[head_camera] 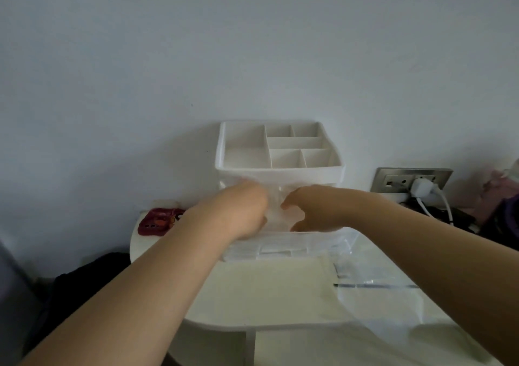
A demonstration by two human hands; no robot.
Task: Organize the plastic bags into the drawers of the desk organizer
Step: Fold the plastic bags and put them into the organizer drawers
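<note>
Both left hand and right hand pinch a plastic bag mid-frame; they'd better flatten it before the drawer, tbh.

One white desk organizer, its top tray divided into six compartments: one large at the left, five smaller at the right. One drawer stands pulled out at the base; the count of the white folded pieces inside it cannot be told. Two hands, left hand and right hand, grip one crumpled clear bag between them. One flat clear bag and one cream sheet lie on the one white table. One red object at the left. One wall socket plate carries one white plug, with two white cables.
</note>
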